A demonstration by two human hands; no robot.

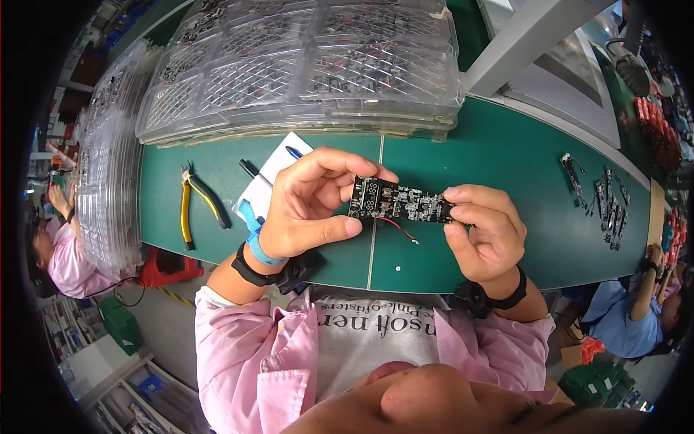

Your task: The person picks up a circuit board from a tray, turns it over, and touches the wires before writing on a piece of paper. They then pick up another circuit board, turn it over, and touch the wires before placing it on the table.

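Observation:
A black circuit board (412, 205) crowded with small parts is held up level over the green bench. My left hand (311, 195) grips its wider left end between thumb and fingers. At its narrow right end, my right hand (488, 228) pinches the edge with thumb and fingertips. From the board's lower side hangs a short red and black wire (399, 227) with a bare tip, free of both hands. A blue band (254, 233) circles my left wrist.
Yellow-and-black cutting pliers (196, 205) lie left, beside white paper (273, 168) with pens. Stacked clear plastic trays (289, 119) of parts stand behind and at far left. Several slim boards (611, 210) lie right, near a grey metal frame (531, 43). Co-workers sit at both sides.

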